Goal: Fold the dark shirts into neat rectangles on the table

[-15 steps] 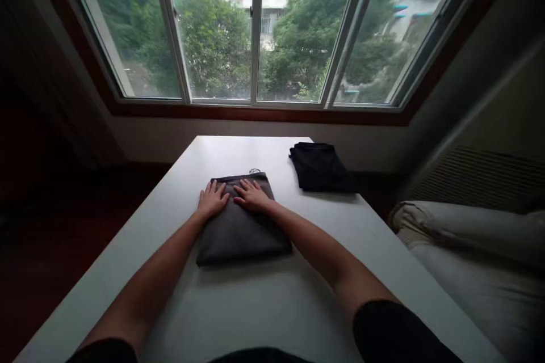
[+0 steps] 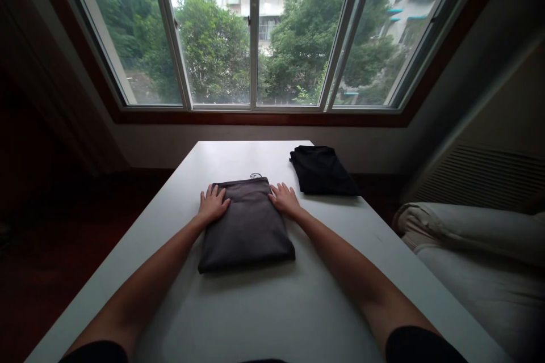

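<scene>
On white table (image 2: 247, 317), middle: grey cloth (image 2: 247, 232), folded into a flat, near-rectangular packet, narrower at far end.
Left hand (image 2: 213, 204): palm down over far-left corner of grey cloth, fingers spread, nothing clasped.
Right hand (image 2: 285, 199): at far-right side edge, fingers spread and loose, fingertips at the cloth's border; no pinch seen, exact contact hard to tell.
Black cloth (image 2: 324, 173): folded, lying at far-right table edge, apart from both hands; its near corner reaches the edge.
Thin cord (image 2: 256, 175): loops out past far edge of grey cloth; whether attached, cannot tell.
Grey cloth, done: folding looks complete, judging by layered near edge and fairly straight sides.
Grey cloth, left: little, by the look of it; faint creases near far end, cord not tucked, hands not yet clear.
Black cloth, done: looks folded too; top layer slightly uneven at its left side.
</scene>
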Available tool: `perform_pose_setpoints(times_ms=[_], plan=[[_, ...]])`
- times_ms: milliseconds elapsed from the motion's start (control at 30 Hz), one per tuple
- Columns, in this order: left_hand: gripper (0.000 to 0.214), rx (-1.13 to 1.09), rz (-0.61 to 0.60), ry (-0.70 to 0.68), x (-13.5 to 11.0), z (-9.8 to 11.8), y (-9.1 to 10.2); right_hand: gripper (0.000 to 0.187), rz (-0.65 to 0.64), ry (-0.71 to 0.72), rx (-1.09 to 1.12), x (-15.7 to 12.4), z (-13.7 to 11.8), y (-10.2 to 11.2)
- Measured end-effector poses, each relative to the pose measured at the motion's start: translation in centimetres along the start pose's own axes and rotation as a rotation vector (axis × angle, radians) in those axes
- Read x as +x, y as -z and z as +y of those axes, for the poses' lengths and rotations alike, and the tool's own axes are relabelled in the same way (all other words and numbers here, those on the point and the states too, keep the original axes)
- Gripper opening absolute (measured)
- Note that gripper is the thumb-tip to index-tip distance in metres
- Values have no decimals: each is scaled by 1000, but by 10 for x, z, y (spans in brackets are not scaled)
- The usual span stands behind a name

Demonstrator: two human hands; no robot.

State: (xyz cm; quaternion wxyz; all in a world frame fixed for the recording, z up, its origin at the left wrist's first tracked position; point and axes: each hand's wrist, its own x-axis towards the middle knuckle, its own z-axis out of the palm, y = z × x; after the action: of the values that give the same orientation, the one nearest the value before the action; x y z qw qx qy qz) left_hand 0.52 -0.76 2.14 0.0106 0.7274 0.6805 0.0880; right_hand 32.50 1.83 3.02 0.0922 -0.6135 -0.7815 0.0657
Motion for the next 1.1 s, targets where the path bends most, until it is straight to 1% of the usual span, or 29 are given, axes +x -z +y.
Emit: perform_pose_setpoints(times_ms=[100,167,200,267,333,400,467,533,600,667,733,800,867,933,1000,1100], plan=[[58,-33,48,-146,-5,18,8,51,94,102,81,-37,3,10],[59,-82,32,-285,-11,35,12,41,124,166,227,-61,6,18],[61,-103,10,-360,-14,44,13,37,116,171,315,-71,8,23],[64,-126,-55,-486,-21,61,12,35,47,128,505,-90,14,33],[67,-126,-131,-549,-26,72,7,37,-110,58,711,-105,20,42],[69,-116,-182,-562,-29,78,1,41,-326,12,905,-119,26,49],[70,-104,-196,-564,-30,79,-3,49,-515,-6,1045,-135,30,53],[70,-93,-202,-572,-29,78,-3,53,-639,-5,1133,-149,34,54],[71,-82,-222,-575,-28,78,-1,53,-737,26,1207,-162,35,53],[73,-72,-245,-573,-28,80,2,55,-810,73,1286,-170,35,51],[73,-65,-252,-567,-29,81,5,62,-843,110,1358,-174,33,49],[72,-62,-242,-559,-30,82,5,68,-883,127,1385,-175,31,47],[71,-65,-224,-555,-31,82,4,69,-955,137,1338,-174,32,47],[70,-70,-208,-558,-32,81,4,65,-1012,135,1267,-173,35,49],[69,-76,-199,-564,-33,80,3,64,-1036,132,1229,-172,41,52],[69,-83,-199,-572,-32,79,2,67,-1079,153,1215,-172,52,58]])
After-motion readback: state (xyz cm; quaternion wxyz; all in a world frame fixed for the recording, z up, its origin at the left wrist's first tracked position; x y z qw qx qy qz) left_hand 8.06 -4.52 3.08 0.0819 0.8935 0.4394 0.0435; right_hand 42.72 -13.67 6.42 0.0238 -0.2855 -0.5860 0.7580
